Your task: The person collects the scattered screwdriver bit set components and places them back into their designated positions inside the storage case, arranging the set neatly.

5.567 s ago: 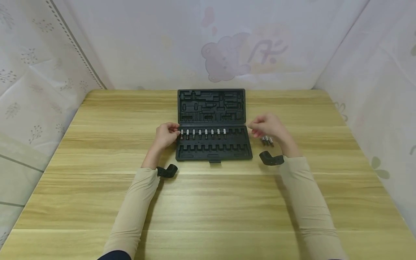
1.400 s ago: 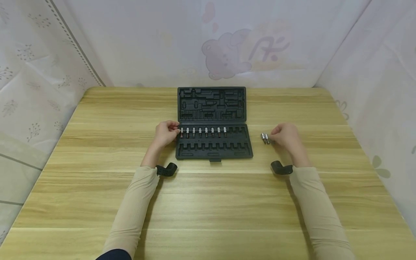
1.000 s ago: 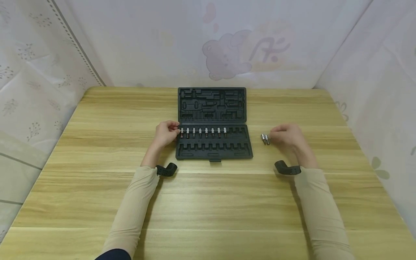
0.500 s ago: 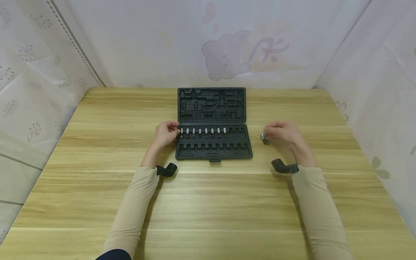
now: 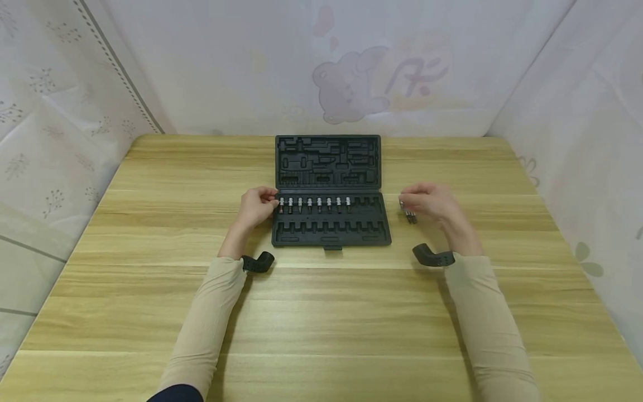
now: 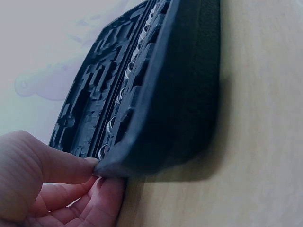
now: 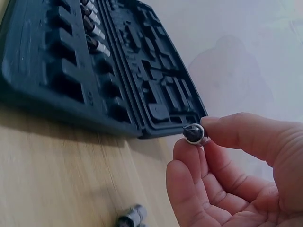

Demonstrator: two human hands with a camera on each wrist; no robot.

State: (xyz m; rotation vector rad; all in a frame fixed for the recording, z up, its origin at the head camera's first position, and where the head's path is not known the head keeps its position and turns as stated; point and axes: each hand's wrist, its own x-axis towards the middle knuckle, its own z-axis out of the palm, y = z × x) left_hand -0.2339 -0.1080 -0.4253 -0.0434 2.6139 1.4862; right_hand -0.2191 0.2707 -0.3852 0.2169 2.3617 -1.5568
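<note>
A black tool case [image 5: 329, 220] lies opened flat, its lid [image 5: 327, 162] at the back. Several silver bit sockets [image 5: 318, 204] stand in the left part of its upper row. My left hand [image 5: 257, 206] pinches the case's left edge, thumb [image 6: 71, 165] on top and fingers against the side. Off the case's right side, my right hand [image 5: 432, 202] holds a bit socket [image 7: 194, 133] between thumb and fingertips, its dark pointed tip toward the camera. Under that hand, loose bit sockets [image 5: 412, 218] lie on the table, partly hidden in the head view.
The case rests on a wood-grain table [image 5: 321, 312]. Slots at the right end of the upper row [image 5: 369, 202] and along the lower row [image 5: 329, 226] hold no sockets. Patterned cloth [image 5: 241, 67] hangs behind and beside the table. Black wrist mounts [image 5: 432, 257] sit at both cuffs.
My right hand has picked up a bit socket beside the loose ones and carried it left toward the case. My left hand has stayed on the case edge.
</note>
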